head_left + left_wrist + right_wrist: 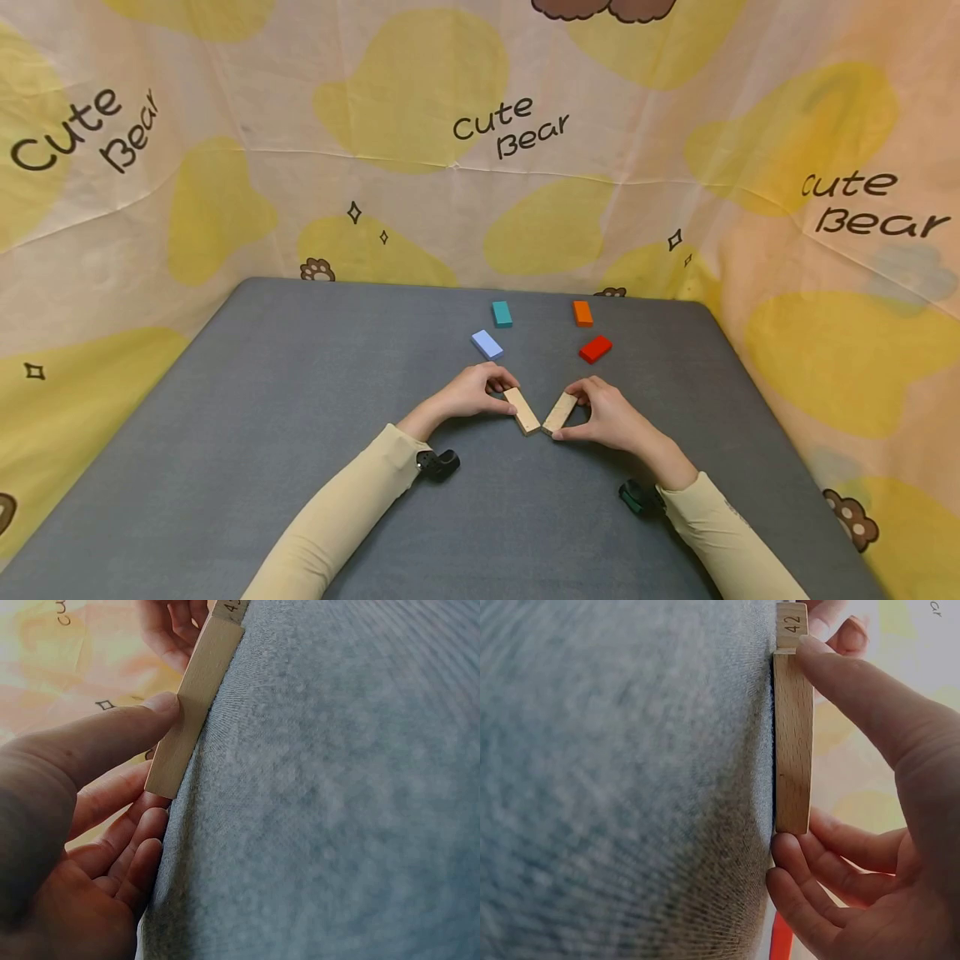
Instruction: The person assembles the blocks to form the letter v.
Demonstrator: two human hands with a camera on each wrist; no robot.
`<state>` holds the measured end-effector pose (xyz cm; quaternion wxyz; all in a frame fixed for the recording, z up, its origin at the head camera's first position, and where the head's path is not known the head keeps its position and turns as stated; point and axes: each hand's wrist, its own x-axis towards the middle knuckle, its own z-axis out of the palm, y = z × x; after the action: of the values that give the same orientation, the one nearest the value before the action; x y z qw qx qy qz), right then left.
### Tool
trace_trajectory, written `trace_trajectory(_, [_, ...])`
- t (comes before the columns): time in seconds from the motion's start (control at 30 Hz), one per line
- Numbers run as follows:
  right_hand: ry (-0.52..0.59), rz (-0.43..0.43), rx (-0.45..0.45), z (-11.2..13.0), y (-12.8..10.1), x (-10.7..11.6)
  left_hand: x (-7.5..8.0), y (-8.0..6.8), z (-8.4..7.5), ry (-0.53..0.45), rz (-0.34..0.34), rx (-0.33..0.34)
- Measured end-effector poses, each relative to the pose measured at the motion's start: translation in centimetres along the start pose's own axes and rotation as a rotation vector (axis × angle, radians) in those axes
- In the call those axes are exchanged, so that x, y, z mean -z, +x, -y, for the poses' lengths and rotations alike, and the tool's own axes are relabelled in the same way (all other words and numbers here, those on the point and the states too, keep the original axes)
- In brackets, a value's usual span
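My left hand [472,392] pinches a plain wooden block [522,411] lying flat on the grey table, thumb on its near long side and fingers at the far end. A second wooden block [560,412] is pinched by my right hand [609,418], its thumb at the near end and fingers round the far end. The near ends of the two blocks almost meet, and together they form a V that opens away from me. In the right wrist view, the number 42 shows on the end of the left block [792,626], just beyond the right one [793,742].
Beyond the hands lie a teal block [502,314], a light blue block [487,344], an orange block [582,313] and a red block [596,349]. A printed cloth [420,100] hangs behind and beside the grey table [225,433]. Dark bands sit at both wrists.
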<state>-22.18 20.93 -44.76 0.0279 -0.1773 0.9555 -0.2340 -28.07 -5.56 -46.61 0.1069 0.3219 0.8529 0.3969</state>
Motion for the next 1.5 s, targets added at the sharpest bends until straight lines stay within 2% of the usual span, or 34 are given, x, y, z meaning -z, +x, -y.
trace_trajectory(1.07, [0.010,-0.007,0.023,-0.12,0.03,-0.04,-0.06,0.11,0.13,0.006,0.003,-0.008])
trace_trajectory(1.5, [0.089,-0.038,0.057,-0.87,-0.08,0.45,0.03,0.04,-0.02,-0.004,0.005,-0.013])
